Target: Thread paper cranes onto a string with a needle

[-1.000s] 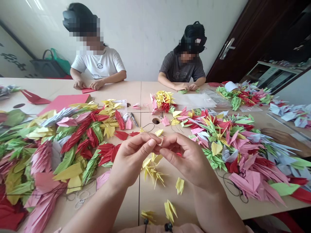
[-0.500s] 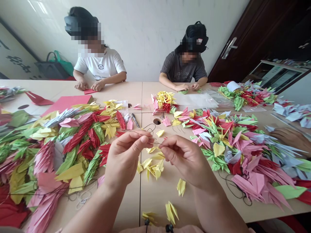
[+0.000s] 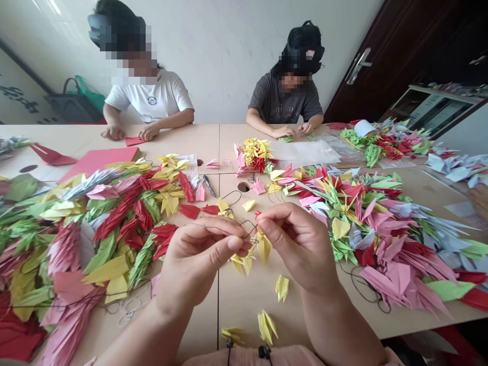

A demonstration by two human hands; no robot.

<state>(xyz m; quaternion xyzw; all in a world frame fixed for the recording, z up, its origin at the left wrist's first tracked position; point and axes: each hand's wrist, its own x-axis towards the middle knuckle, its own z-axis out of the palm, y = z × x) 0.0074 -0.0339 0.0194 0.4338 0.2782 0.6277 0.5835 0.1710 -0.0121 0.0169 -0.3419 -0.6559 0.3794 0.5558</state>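
My left hand and my right hand meet above the middle of the table. Between their fingertips runs a thin dark cord, looped and pinched by both hands. A bit of red shows at my right fingertips; I cannot tell if it is held. Just below the cord is a yellow folded paper piece, partly covered by my right hand. More yellow folded pieces lie near my wrists, one of them beside my right wrist and another nearer my body.
Heaps of colourful folded paper spread on the left and right. A pen lies beyond my left hand, near a table hole. Two people sit opposite; another person's hand shows at the right edge.
My hands have come closer together and moved slightly lower in view, and the cord between them now forms a loop. The other person's hand at the right edge has moved further out of view.
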